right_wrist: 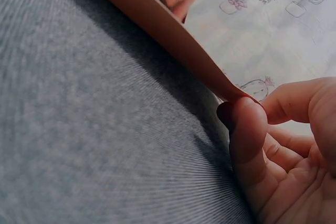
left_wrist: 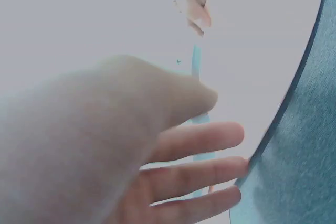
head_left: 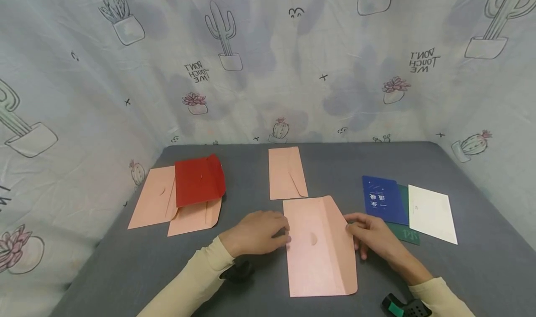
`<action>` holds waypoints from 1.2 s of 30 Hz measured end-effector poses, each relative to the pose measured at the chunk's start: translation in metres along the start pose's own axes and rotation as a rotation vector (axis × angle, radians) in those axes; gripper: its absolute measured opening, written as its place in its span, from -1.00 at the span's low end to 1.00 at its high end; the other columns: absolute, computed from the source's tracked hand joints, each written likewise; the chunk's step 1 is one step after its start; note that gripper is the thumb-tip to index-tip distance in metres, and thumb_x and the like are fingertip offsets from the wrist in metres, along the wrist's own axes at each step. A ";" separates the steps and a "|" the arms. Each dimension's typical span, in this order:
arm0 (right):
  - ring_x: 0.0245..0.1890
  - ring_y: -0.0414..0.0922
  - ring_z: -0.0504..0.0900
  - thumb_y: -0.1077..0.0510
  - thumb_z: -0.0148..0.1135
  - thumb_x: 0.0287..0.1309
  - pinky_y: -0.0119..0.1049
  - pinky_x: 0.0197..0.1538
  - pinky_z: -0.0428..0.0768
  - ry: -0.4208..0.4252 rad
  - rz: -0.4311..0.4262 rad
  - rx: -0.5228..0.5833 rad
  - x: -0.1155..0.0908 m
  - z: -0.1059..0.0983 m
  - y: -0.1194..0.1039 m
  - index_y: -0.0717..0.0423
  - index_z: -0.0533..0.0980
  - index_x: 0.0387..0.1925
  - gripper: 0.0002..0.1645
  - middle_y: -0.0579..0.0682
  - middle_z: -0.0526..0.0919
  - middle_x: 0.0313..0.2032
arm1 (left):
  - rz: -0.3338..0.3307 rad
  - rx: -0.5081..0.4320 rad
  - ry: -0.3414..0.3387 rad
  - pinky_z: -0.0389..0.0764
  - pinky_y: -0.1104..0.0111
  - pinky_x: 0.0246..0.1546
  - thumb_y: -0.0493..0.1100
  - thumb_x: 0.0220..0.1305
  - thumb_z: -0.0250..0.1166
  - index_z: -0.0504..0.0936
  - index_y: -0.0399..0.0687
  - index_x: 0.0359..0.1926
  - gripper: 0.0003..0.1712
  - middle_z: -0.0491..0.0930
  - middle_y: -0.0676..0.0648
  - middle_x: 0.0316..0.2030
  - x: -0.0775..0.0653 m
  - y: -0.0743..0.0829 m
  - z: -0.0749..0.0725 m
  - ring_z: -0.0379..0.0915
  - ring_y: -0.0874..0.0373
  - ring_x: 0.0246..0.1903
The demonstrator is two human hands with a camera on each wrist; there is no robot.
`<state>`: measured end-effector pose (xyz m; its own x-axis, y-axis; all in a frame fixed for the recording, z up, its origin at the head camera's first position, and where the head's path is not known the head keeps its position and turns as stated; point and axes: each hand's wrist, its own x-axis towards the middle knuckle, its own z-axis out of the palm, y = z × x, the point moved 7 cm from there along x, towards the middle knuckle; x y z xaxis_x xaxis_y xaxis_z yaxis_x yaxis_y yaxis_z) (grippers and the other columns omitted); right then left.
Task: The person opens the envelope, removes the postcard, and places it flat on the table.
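Note:
A large pink envelope (head_left: 307, 266) lies in front of the person, its flap (head_left: 341, 247) along the right side and a small half-moon mark on its face. Thumb and index finger of the right hand (head_left: 370, 235) pinch the edge of that flap, which stands off the table in the right wrist view. At the opposite edge is the left hand (head_left: 259, 232), fingertips right at the paper. Its fingers (left_wrist: 210, 138) extend loosely, with a gap to the thumb, in the left wrist view.
Behind the large envelope lies a smaller pink envelope (head_left: 284, 175). A red envelope (head_left: 197, 182) overlaps pink envelopes (head_left: 152, 196) at the left. On the right are a blue card (head_left: 381, 200), a green card (head_left: 404, 233) and a white card (head_left: 433, 214). A patterned curtain (head_left: 268, 75) surrounds the table.

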<state>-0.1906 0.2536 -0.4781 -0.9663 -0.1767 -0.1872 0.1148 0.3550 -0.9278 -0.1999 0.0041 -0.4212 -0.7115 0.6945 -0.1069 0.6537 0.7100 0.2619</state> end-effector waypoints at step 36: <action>-0.44 -0.21 0.60 0.07 0.07 0.51 -0.24 -0.39 0.70 0.131 -0.073 0.245 -0.006 -0.014 -0.008 0.33 0.18 0.43 -0.35 -0.14 0.62 -0.44 | -0.162 -0.595 0.034 0.37 0.38 -0.51 0.18 0.51 0.09 0.68 -0.01 -0.23 -0.58 0.62 -0.11 -0.54 0.014 -0.031 0.005 0.37 0.22 -0.58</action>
<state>-0.1886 0.2648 -0.4648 -0.9937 -0.0684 -0.0883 0.0804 0.1105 -0.9906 -0.2286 -0.0074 -0.4357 -0.8038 0.5724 -0.1620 0.2879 0.6126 0.7361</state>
